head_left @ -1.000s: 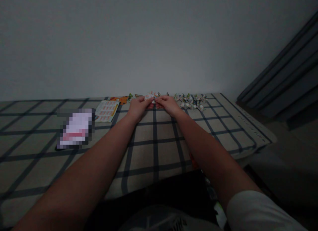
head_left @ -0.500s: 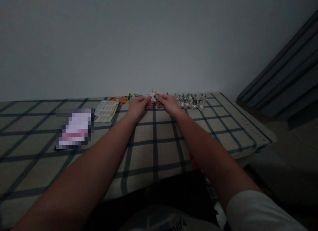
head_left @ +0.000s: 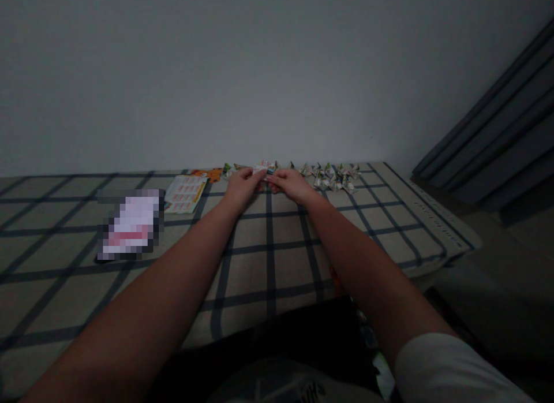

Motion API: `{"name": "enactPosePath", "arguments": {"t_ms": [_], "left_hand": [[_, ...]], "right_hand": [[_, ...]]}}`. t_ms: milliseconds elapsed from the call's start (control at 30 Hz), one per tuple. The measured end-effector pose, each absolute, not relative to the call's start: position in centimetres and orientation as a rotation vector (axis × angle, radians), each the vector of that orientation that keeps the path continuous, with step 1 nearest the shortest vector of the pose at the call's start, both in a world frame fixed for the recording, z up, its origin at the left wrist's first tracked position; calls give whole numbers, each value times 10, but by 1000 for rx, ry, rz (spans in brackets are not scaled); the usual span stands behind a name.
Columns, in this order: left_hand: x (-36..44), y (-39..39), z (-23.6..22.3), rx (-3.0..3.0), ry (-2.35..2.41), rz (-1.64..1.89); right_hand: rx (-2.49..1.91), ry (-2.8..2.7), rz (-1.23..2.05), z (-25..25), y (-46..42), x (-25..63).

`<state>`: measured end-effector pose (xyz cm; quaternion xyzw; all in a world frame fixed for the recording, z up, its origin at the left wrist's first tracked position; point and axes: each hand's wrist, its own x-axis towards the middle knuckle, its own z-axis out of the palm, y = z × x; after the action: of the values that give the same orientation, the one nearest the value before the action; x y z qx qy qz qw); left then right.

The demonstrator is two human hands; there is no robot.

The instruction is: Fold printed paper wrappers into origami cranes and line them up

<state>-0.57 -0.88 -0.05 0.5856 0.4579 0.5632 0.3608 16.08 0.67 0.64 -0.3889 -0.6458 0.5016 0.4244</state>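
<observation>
Both my arms reach far out over a checked cloth [head_left: 268,258]. My left hand [head_left: 240,186] and my right hand [head_left: 291,183] meet at the far edge, each pinching a side of one small piece of printed paper [head_left: 263,168]. The fingers of both hands are closed on it. Just right of my right hand lies a cluster of several small folded paper pieces [head_left: 332,176]. A few more folded bits [head_left: 229,168] lie beyond my left hand.
A printed leaflet [head_left: 186,193] lies left of my left hand, with an orange sheet [head_left: 209,173] behind it. A blurred-out flat object [head_left: 130,224] sits further left. A wall stands right behind the surface; dark slats [head_left: 497,137] lean at the right.
The paper piece, held up a little half a second ago, is now lower and flatter between my fingers. My hands have drawn slightly closer together.
</observation>
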Motion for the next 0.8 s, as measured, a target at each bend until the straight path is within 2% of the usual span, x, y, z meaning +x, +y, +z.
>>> {"name": "enactPosePath", "arguments": {"t_ms": [400,667,800], "left_hand": [[-9,-14,7,1703,1223,1435],[-4,-13,4,1494,1044,1477],[-6,-14,5,1529,1140,1502]], "right_hand": [[-932,-1553,1293,5,5,157],[-893,-1476,1215,6,7,161],[-880,-1442,1276,5,9,161]]}}
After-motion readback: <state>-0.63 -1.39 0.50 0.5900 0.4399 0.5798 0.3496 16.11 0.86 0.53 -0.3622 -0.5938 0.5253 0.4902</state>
